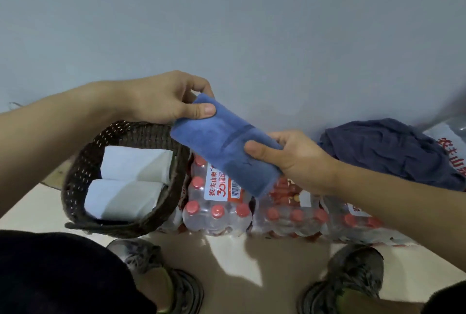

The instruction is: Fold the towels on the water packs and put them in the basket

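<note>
Towels drive this step: the folded blue towel (224, 152) hangs in the air above the water packs (219, 202), just right of the basket (83, 162). The left hand (161, 99) pinches its far end with thumb on top; the right hand (292, 160) pinches the near end likewise, so each grip is closed on the cloth. Two white towels (126, 182) already lie side by side in the basket, and a dark towel (388, 149) waits crumpled on the packs. To place it well, keep both pinches firm so the layers stay aligned, carry it left, lower it flat on the white pair, then release both ends together.
</note>
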Demonstrator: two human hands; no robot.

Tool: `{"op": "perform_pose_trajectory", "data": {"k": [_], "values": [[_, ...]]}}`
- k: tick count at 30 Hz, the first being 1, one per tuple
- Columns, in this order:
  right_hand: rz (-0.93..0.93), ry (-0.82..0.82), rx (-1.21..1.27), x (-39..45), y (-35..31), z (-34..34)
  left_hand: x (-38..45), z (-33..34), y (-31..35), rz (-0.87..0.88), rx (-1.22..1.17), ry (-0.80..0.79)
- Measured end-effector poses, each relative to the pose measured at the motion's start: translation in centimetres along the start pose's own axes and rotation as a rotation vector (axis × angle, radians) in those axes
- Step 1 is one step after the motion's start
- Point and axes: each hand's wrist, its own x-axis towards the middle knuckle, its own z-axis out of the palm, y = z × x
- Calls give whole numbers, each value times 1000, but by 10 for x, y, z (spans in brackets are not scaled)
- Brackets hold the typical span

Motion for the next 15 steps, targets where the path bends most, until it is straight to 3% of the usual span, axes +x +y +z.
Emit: {"op": "perform_pose_trajectory", "data": {"k": [3, 7, 11, 15], "values": [[88, 61, 62, 39, -12, 18, -8, -23, -37, -146, -19, 60], [279, 60, 184, 104, -34, 55, -22, -46, -99, -325, 189, 242], [193, 152, -194, 158, -36, 100, -31, -51, -152, -452, 152, 425], [140, 144, -446, 199, -34, 127, -34, -55, -185, -499, 168, 575]]}}
